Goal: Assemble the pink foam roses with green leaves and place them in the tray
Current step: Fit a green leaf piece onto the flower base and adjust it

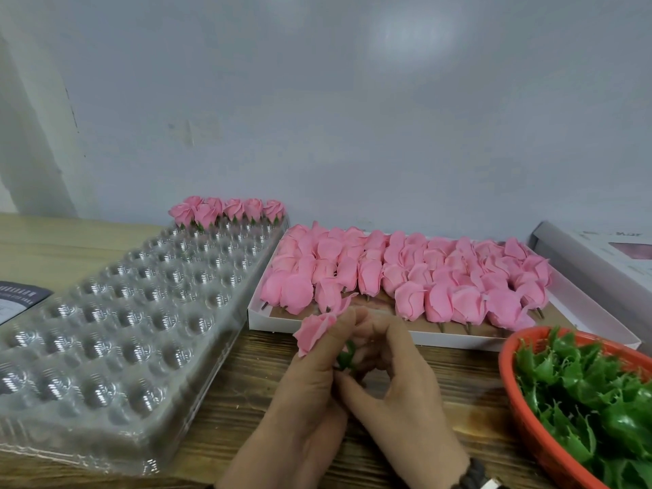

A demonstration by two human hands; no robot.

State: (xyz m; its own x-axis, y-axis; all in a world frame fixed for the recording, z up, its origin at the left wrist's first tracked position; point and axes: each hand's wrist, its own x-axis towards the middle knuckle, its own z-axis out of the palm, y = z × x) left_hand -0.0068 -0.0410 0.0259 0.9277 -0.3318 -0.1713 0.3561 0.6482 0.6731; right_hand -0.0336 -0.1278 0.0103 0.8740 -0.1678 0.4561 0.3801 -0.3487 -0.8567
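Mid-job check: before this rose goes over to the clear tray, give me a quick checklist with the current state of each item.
1. Rose held: ok. The left hand grips the pink rose.
2. Leaf on the rose: cannot tell. A green leaf shows between both hands, the right hand pinching at it, but whether it is seated is hidden by fingers.
3. Free cups in the clear tray: ok. Only the far row holds finished roses.
4. Path to the tray: ok. It lies just beside the left hand, nothing between.
5. Supplies: ok. The white box has many roses; the red basket has leaves.
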